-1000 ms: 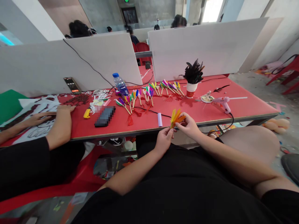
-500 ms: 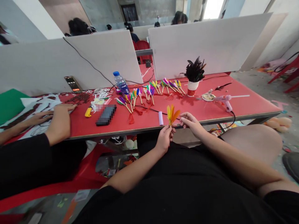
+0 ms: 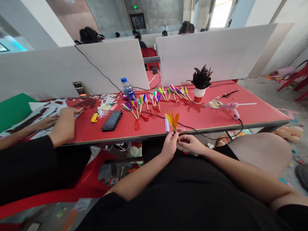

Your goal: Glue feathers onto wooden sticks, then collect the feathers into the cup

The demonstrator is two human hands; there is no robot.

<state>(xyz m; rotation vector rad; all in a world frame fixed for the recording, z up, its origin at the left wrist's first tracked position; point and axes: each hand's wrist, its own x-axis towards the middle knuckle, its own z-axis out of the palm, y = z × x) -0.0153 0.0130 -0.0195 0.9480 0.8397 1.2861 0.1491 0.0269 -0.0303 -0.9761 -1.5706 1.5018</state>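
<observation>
A small bunch of yellow and orange feathers [image 3: 172, 120] stands up from my left hand [image 3: 170, 144], whose fingers pinch its lower end in front of the table edge. Just to the right and slightly lower, my right hand [image 3: 192, 143] has its fingers closed beneath the bunch. What those fingertips hold is too small to make out. On the table beyond lies a lilac strip [image 3: 166, 125], behind the left hand. Farther back are several colourful feather pieces [image 3: 157, 96] on pale sticks, some with red tassels [image 3: 137, 124].
A paper cup [image 3: 199, 95] of black feathers stands at the back. To its right are a pink glue gun [image 3: 232, 109] and a small messy dish [image 3: 215, 104]. A bottle [image 3: 128, 89], blurred dark object [image 3: 112, 120] and yellow cutter [image 3: 94, 117] lie leftward, near another person's arms [image 3: 63, 125].
My right hand has come down and left, from beside the feathers to below them, and its fingers have closed. The feathers have turned slightly in my left hand. The camera view has tilted up.
</observation>
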